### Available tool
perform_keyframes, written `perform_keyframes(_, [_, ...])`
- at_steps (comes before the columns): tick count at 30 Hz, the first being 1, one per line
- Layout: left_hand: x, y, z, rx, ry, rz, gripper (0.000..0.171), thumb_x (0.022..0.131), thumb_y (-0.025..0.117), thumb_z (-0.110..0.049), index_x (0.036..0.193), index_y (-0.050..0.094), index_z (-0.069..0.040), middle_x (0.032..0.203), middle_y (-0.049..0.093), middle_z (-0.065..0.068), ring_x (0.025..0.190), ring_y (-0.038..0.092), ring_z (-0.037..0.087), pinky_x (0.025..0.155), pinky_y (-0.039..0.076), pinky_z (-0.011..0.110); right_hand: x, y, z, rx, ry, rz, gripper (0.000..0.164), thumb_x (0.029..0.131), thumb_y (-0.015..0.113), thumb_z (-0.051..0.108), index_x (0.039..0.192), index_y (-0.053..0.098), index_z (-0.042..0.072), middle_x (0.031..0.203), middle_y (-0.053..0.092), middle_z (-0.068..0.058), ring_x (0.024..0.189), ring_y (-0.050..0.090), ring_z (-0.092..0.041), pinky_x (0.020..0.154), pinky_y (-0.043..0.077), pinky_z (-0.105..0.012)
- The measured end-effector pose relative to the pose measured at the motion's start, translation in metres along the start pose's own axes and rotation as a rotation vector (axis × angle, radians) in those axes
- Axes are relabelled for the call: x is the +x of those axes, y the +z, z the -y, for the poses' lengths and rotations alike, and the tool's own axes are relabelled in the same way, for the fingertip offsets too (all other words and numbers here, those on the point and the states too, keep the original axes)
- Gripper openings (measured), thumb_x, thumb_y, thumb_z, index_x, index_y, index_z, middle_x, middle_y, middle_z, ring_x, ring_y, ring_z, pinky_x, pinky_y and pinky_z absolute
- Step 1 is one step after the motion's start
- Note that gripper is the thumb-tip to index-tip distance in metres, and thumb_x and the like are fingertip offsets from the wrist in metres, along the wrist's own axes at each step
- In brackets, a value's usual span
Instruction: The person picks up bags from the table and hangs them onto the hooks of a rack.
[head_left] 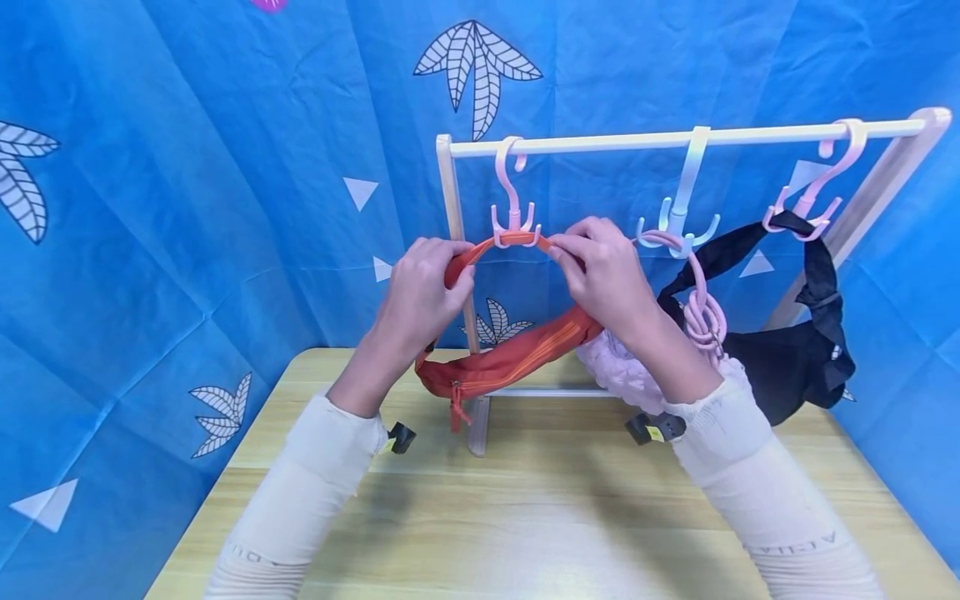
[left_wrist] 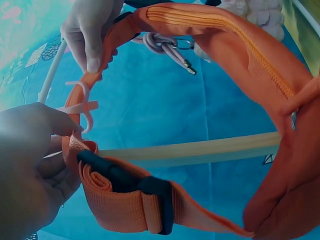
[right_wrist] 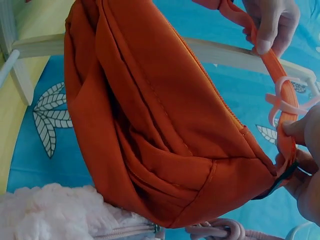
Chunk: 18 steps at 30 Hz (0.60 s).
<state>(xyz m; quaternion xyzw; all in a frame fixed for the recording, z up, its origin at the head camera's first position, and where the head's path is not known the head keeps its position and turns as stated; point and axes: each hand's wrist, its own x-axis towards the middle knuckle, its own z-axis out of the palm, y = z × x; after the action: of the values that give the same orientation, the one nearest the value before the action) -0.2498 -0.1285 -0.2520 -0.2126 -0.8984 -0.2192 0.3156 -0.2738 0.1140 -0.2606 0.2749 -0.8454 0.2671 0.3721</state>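
Note:
An orange waist bag (head_left: 517, 354) hangs below both hands, its zipper pull dangling at the left end. My left hand (head_left: 426, 282) pinches the bag's strap (left_wrist: 76, 107) just left of a pink hook (head_left: 513, 196). On the hook's other side, my right hand (head_left: 606, 268) pinches the same strap between thumb and fingers. Between the hands, the strap lies at the hook's prongs; whether it bears weight there I cannot tell. A black buckle (left_wrist: 120, 172) and a rolled strap end sit below the left hand in the left wrist view.
A rack's white rail (head_left: 592, 143) carries the hooks. From a blue hook (head_left: 678, 212) hangs a fluffy pale bag (head_left: 618, 371) with a knotted pink handle (head_left: 703, 321). A black bag (head_left: 780, 367) hangs from another pink hook (head_left: 813, 200). The rack stands on a wooden table (head_left: 480, 517).

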Motion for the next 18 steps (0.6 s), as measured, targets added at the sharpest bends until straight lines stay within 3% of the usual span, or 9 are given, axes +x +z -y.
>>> perform_keyframes(10, [-0.011, 0.012, 0.0, -0.018, 0.028, -0.021, 0.051, 0.089, 0.078, -0.011, 0.138, 0.065, -0.002, 0.122, 0.072, 0.018, 0.104, 0.066, 0.029, 0.083, 0.065, 0.041, -0.01, 0.006, -0.001, 0.04, 0.059, -0.07, 0.025, 0.097, 0.073, 0.013, 0.117, 0.077, -0.002, 0.096, 0.071, -0.02, 0.09, 0.065, -0.033, 0.078, 0.059, -0.044])
perform_keyframes(18, [-0.015, 0.019, 0.001, -0.066, 0.054, -0.1, 0.049, 0.092, 0.076, -0.013, 0.139, 0.064, -0.001, 0.124, 0.073, 0.019, 0.102, 0.07, 0.03, 0.083, 0.066, 0.041, -0.02, 0.008, 0.003, 0.052, 0.099, -0.12, 0.025, 0.098, 0.072, 0.015, 0.116, 0.077, -0.001, 0.092, 0.068, -0.019, 0.082, 0.063, -0.03, 0.075, 0.06, -0.043])
